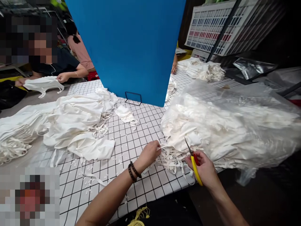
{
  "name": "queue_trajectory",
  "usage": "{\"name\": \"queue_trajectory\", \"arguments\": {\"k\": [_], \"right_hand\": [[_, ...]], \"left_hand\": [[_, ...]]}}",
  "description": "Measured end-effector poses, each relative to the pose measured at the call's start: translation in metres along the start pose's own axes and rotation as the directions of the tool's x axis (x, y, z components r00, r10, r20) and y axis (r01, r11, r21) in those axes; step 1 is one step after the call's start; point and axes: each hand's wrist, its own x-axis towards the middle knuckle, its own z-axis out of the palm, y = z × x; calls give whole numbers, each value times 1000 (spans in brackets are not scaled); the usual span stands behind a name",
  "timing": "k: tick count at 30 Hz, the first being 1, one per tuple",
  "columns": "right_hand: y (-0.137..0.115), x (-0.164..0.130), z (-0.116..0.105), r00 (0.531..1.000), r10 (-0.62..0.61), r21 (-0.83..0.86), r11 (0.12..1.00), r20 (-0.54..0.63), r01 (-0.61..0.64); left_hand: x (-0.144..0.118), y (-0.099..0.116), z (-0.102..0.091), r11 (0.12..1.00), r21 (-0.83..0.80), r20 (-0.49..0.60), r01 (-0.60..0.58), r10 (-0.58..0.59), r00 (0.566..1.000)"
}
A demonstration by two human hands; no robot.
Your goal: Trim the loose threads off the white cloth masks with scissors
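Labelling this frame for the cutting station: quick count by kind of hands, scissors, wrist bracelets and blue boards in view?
Wearer's hands: 2, left hand pulling white straps, right hand
Co-worker hands: 3, two on a white piece, one by the board's right edge
Scissors: 1, yellow-handled, in the right hand
Bracelets: 2
Blue board: 1
Total: 9

One pair of scissors (194,161), one blue board (131,44), one table (141,131), two beaded bracelets (133,171) and two white crates (211,28) are visible.

table (141,131): white grid cloth | white fabric heaps (77,125) left | bagged pile (225,125) right | blue board (131,47) upright
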Motion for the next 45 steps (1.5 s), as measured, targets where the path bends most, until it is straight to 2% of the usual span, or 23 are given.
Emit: {"name": "queue_trajectory", "arguments": {"k": [3,7,10,13,16,18,21,23,25,27,28,29,31,32,33,34,35,38,40,45], "right_hand": [[-4,1,12,999,-20,84,996,27,17],[-28,14,32,992,-107,133,986,72,97],[-37,25,35,983,-151,65,987,101,145],[-33,32,30,979,-140,6,990,145,140],[-25,33,30,973,-118,-28,992,196,126],[-22,34,35,965,-117,-42,990,235,131],[-27,39,47,943,-138,-63,984,302,164],[-34,43,55,922,-160,-72,978,351,198],[-40,46,58,908,-184,-75,971,377,228],[-43,45,58,908,-206,-73,966,364,248],[-43,43,56,912,-217,-70,964,347,256],[-42,41,54,917,-230,-64,962,325,264],[-38,34,47,926,-258,-50,958,275,282],[-35,30,44,929,-271,-43,956,254,291],[-33,26,41,928,-286,-37,952,237,303],[-31,21,38,926,-304,-36,947,224,319],[-30,18,36,921,-324,-39,940,214,340],[-27,10,30,902,-386,-71,911,194,406],[-26,8,27,897,-400,-83,904,188,420],[-19,15,24,902,-362,-57,921,236,384]], "left_hand": [[-16,0,-12,980,-191,4,55,-56,998],[-22,6,-8,872,-456,159,178,-117,980],[-20,9,1,786,-549,307,285,-127,943],[-20,9,11,746,-559,371,363,-166,914],[-28,6,20,760,-535,301,370,-237,924],[-37,4,25,819,-479,184,315,-257,949],[-53,2,28,972,-159,-9,170,-174,985],[-62,1,29,995,44,-56,95,-92,994],[-68,2,31,997,25,-68,74,-72,995],[-69,4,32,977,-185,-58,111,-123,991],[-68,6,32,926,-341,-19,164,-181,983],[-66,8,33,826,-508,59,243,-249,967],[-59,13,33,493,-746,320,448,-325,890],[-54,15,33,317,-783,451,536,-305,839],[-50,17,34,183,-784,545,594,-257,798],[-45,18,36,114,-778,590,619,-207,780],[-41,19,38,102,-781,596,616,-172,784],[-33,20,46,211,-818,516,536,-143,844],[-31,19,50,267,-819,490,507,-135,861],[-32,19,41,365,-820,423,440,-129,897]]}}
